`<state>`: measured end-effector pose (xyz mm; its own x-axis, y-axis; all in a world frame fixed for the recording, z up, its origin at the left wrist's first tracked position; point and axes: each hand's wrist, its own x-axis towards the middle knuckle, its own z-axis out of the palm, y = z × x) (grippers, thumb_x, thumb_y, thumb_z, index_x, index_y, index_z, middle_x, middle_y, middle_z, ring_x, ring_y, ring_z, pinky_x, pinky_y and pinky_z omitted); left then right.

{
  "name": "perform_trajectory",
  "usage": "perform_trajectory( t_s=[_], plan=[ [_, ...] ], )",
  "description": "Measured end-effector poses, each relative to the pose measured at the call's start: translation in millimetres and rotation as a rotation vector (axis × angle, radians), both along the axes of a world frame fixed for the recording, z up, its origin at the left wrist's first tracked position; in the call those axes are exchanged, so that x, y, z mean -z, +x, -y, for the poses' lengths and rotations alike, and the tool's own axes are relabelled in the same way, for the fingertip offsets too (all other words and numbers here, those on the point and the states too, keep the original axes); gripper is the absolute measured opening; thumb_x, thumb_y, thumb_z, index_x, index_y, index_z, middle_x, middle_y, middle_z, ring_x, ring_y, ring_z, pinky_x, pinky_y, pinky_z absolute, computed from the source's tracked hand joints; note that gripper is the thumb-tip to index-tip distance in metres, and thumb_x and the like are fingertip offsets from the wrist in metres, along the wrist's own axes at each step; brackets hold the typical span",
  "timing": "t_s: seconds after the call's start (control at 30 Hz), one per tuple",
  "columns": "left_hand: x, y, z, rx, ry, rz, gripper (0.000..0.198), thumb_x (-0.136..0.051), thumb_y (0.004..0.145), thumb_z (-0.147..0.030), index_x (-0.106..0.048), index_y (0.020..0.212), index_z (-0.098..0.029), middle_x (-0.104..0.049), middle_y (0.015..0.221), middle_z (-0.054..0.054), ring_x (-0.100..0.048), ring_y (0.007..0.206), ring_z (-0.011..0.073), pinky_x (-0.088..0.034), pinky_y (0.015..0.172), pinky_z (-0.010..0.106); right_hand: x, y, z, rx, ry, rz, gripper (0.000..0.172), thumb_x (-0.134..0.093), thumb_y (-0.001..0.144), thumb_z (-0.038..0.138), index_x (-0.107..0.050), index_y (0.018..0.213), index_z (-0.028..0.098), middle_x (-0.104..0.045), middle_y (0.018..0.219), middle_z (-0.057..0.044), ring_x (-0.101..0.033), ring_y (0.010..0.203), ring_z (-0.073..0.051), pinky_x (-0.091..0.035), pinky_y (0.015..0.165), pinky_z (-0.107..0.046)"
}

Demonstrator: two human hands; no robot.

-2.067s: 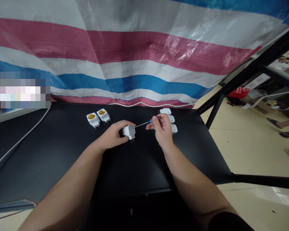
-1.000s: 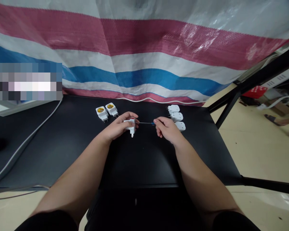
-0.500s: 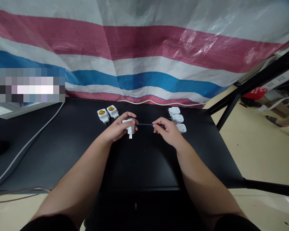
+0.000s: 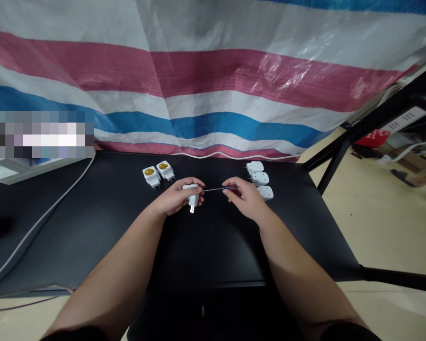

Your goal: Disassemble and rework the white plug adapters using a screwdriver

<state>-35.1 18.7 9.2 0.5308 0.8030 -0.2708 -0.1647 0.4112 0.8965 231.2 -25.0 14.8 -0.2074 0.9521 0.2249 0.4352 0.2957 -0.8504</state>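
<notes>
Left hand (image 4: 173, 196) closed around a white plug (image 4: 191, 195), pins toward the wearer. Right hand (image 4: 244, 199) pinches a small screwdriver (image 4: 216, 189) by its dark handle, tip at the plug's upper edge. Shaft, level in the earlier frame, now slopes slightly up toward the handle. Both forearms angle inward. Three white plugs (image 4: 259, 179) lie just beyond the right hand; two yellow-centred plugs (image 4: 158, 173) lie beyond the left, on the black bench (image 4: 216, 251).

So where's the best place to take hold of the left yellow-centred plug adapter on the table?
Pinch the plug adapter by its two long white sides, coming straight down from above. It lies flat, yellow centre up, with its metal pins pointing toward the person, so the sides look free and the pins stay out of the way.
</notes>
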Motion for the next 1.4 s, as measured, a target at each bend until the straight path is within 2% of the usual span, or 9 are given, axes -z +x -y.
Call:
perform_trajectory(
  t_s=[0.27, 0.4, 0.53, 0.63, 0.73, 0.9, 1.13, 1.23, 1.4],
  plan=[
    [0.5, -1, -1, 0.022, 0.070, -0.046, 0.025, -0.082, 0.084, -0.026, -0.071, 0.102, -0.014, -0.076, 0.080, 0.005, -0.076, 0.070, 0.0178, -0.062, 0.066, 0.027, -5.0, -8, 1, 0.094, -0.086, 0.181, 0.044, -0.054, 0.106, 0.056, -0.072, 0.084, 0.022, -0.063, 0.066, -0.001, -0.055, 0.061, -0.017, -0.038, 0.060, -0.032],
    [-1.7, -1, 0, 0.015, 0.043, -0.056, 0.023, -0.080, 0.083, -0.024, -0.070, 0.101, -0.014, -0.077, 0.083, 0.006, -0.076, 0.069, 0.0178, -0.061, 0.065, 0.027, -7.9, -7, 2, 0.013, -0.092, 0.143, 0.032, -0.059, 0.105, 0.047, -0.071, 0.088, 0.023, -0.066, 0.072, 0.000, -0.057, 0.064, -0.017, -0.042, 0.064, -0.031],
    [-1.2, 0, -1, -0.031, 0.019, -0.039, 0.028, -0.083, 0.081, -0.025, -0.070, 0.103, -0.015, -0.078, 0.098, 0.008, -0.077, 0.073, 0.0175, -0.064, 0.069, 0.030, -5.6, -4, 1, -0.053, 0.039, 0.039, 0.014, -0.067, 0.100, 0.037, -0.071, 0.100, 0.024, -0.071, 0.094, -0.004, -0.067, 0.084, -0.020, -0.052, 0.079, -0.034],
    [-0.6, 0, -1, -0.027, 0.009, -0.038, 0.026, -0.083, 0.080, -0.026, -0.070, 0.101, -0.015, -0.076, 0.088, 0.006, -0.076, 0.073, 0.0182, -0.064, 0.070, 0.031, -3.1, -3, 1, -0.069, 0.071, 0.030, 0.011, -0.070, 0.098, 0.035, -0.072, 0.103, 0.025, -0.070, 0.098, -0.005, -0.068, 0.087, -0.020, -0.053, 0.079, -0.035],
    [-0.7, 1, -1, -0.010, 0.026, -0.047, 0.021, -0.082, 0.079, -0.024, -0.071, 0.095, -0.014, -0.073, 0.080, 0.005, -0.073, 0.070, 0.0175, -0.064, 0.067, 0.031, -3.2, -6, 3, -0.024, -0.052, 0.041, 0.019, -0.072, 0.097, 0.044, -0.073, 0.103, 0.026, -0.071, 0.086, -0.002, -0.065, 0.075, -0.019, -0.050, 0.071, -0.033],
    [-0.5, 2, 0, 0.011, 0.065, -0.063, 0.019, -0.081, 0.078, -0.023, -0.072, 0.091, -0.013, -0.073, 0.078, 0.005, -0.073, 0.068, 0.0172, -0.064, 0.066, 0.030, -9.1, -8, 4, 0.034, -0.140, 0.142, 0.045, -0.054, 0.107, 0.053, -0.070, 0.079, 0.021, -0.070, 0.074, -0.003, -0.059, 0.065, -0.017, -0.040, 0.063, -0.032],
    [-1.9, 0, -1, 0.024, 0.036, -0.065, 0.017, -0.080, 0.080, -0.022, -0.072, 0.092, -0.014, -0.074, 0.079, 0.005, -0.075, 0.070, 0.0182, -0.065, 0.067, 0.031, -7.8, -3, 3, -0.095, 0.061, 0.025, 0.011, -0.071, 0.099, 0.035, -0.071, 0.100, 0.025, -0.068, 0.098, -0.003, -0.066, 0.087, -0.019, -0.051, 0.080, -0.034],
    [-3.1, -1, 0, 0.054, 0.046, -0.074, 0.016, -0.079, 0.079, -0.022, -0.071, 0.090, -0.014, -0.073, 0.075, 0.005, -0.074, 0.067, 0.0185, -0.064, 0.065, 0.030, -6.0, -4, 3, -0.037, -0.024, 0.020, 0.019, -0.072, 0.098, 0.043, -0.071, 0.102, 0.025, -0.068, 0.091, -0.002, -0.064, 0.081, -0.019, -0.049, 0.076, -0.034],
    [-4.6, 1, 0, 0.031, 0.056, -0.068, 0.017, -0.080, 0.077, -0.021, -0.072, 0.090, -0.013, -0.073, 0.075, 0.004, -0.074, 0.067, 0.0176, -0.064, 0.064, 0.028, -8.7, -7, 3, 0.049, -0.136, 0.128, 0.043, -0.056, 0.106, 0.054, -0.062, 0.078, 0.021, -0.055, 0.068, 0.002, -0.051, 0.064, -0.015, -0.037, 0.064, -0.032]
  ],
)
